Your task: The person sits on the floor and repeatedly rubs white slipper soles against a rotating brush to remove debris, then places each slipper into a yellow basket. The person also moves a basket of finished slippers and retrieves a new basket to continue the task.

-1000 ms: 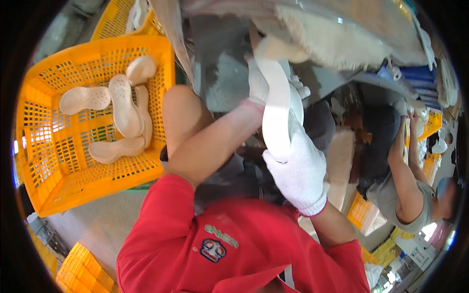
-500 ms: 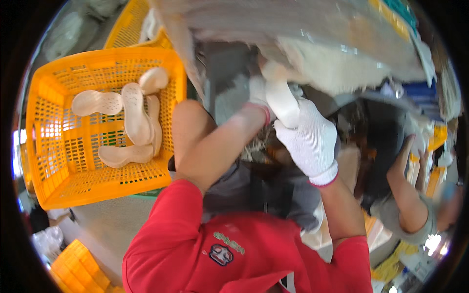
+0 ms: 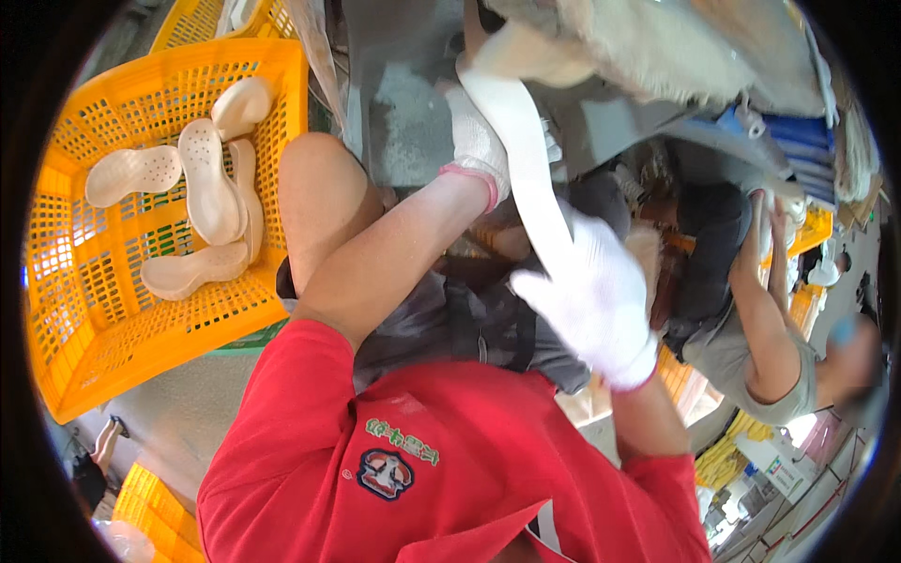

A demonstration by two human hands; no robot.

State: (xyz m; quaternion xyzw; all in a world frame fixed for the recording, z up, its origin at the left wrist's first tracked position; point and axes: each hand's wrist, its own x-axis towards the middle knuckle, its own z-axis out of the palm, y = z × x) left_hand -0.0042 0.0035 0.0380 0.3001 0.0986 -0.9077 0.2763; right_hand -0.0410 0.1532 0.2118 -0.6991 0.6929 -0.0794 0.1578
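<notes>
A long white shoe sole (image 3: 527,155), seen edge-on and curved, is held between my two gloved hands. Behind its middle, my left hand (image 3: 479,145) in a white knit glove is closed round it, with fingertips showing past the far side. At the near end, my right hand (image 3: 601,300), gloved too, grips the sole with the thumb stretched out to the left. The sole's far end meets a blurred tan rounded part (image 3: 540,58) under a dusty cover; whether they touch, I cannot tell.
At left, a yellow plastic basket (image 3: 80,352) holds several off-white soles (image 3: 211,183). Dusty sheeting (image 3: 657,47) hangs over the far side. A co-worker in a grey top (image 3: 765,375) sits at right. Another yellow crate (image 3: 155,507) stands at lower left.
The sole has turned from showing its broad face to showing its long edge. My right hand has moved down toward me, and the view has shifted.
</notes>
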